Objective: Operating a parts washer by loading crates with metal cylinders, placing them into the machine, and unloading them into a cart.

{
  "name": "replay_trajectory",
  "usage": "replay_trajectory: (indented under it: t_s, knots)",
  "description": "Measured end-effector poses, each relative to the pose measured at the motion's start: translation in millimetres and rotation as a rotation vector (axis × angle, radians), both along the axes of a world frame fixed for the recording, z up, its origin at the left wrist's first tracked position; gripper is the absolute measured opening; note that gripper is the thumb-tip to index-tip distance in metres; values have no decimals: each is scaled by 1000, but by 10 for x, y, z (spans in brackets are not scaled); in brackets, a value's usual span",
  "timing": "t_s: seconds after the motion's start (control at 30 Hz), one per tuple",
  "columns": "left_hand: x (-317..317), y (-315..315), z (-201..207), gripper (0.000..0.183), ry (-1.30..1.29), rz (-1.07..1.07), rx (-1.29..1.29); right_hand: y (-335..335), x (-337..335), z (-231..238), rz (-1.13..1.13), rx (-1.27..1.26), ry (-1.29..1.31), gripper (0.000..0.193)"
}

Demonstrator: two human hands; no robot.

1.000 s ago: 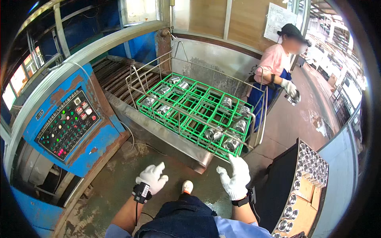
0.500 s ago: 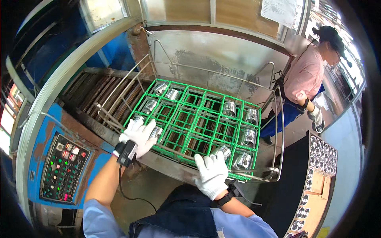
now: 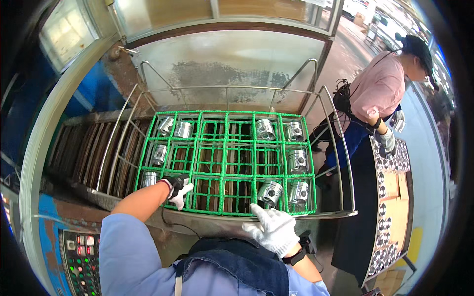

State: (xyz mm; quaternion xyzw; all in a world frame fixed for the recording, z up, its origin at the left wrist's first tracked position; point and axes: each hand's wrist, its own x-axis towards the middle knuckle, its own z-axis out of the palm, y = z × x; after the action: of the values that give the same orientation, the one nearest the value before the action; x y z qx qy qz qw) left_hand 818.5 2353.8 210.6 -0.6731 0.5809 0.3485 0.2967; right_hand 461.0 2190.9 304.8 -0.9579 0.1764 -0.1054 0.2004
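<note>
Silver pistons stand in some cells of a green wire-grid basket (image 3: 225, 143), mostly at its two ends. My left hand (image 3: 180, 193), in a white glove, is at the basket's front left, beside a corner piston (image 3: 149, 179). A dark wrist device covers part of that hand, and whether it grips anything is hidden. In front of the basket's near edge, my gloved right hand (image 3: 274, 231) has its fingers apart and holds nothing visible. It is nearest to a tilted piston (image 3: 270, 193) in the front row, with another piston (image 3: 298, 192) to the right.
A metal rail frame (image 3: 340, 153) surrounds the basket, which rests over a slatted roller bed (image 3: 89, 153). A control panel (image 3: 81, 261) is at lower left. On the right, a co-worker in pink (image 3: 377, 89) leans by a table (image 3: 395, 212) with many pistons.
The view has swung, so the basket appears straighter and further left. My left hand has turned down at the front-left cells. My right hand has drawn slightly back from the front-row piston.
</note>
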Motion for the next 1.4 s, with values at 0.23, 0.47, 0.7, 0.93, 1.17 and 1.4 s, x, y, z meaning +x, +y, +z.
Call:
replay_trajectory:
  t_s: [0.23,0.47,0.7,0.93,1.17,1.4]
  knots:
    - [-76,-44,-78,101,40,41,-79,-170,859,9,6,-112,210,40]
    - [23,72,-379,130,26,-85,31,-1021,1280,-856,189,137,1297,50]
    - [3,54,-386,131,22,-148,41,-1207,1151,-1277,121,309,1239,58]
    - [130,-121,-342,27,113,1258,-281,-1246,1241,-1175,-214,-15,1081,42]
    - [439,-263,-299,33,350,446,-817,-1298,1216,-862,-334,196,551,36]
    - [-28,-1050,-592,15,779,1115,-576,-1317,1095,-914,-482,597,353,71]
